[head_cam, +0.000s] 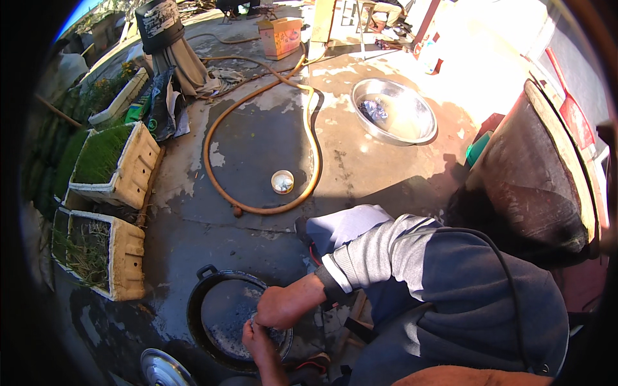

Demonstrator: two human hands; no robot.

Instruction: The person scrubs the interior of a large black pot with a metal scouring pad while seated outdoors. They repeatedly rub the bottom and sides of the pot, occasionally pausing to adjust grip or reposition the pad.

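A large dark round pan (pixel 197 309) with a side handle stands on the wet concrete, with dark water and pale foam or scum in it. My right hand (pixel 282 306), below a pushed-up grey sleeve, is curled over the pan's near side. Against it, just below, my left hand (pixel 257 337) has bent fingers. Both hands touch or nearly touch; whether something small is between their fingers is hidden. A shiny metal lid or basin (pixel 165 370) lies beside the pan at the bottom edge of the view.
A hose (pixel 207 159) loops around a small round tub (pixel 282 182). Farther off are a metal basin (pixel 425 118) with water and a cardboard box (pixel 280 41). Foam planters (pixel 128 260) line the left; a big brown vat (pixel 526 178) stands right. A seated person (pixel 390 10) is in the background.
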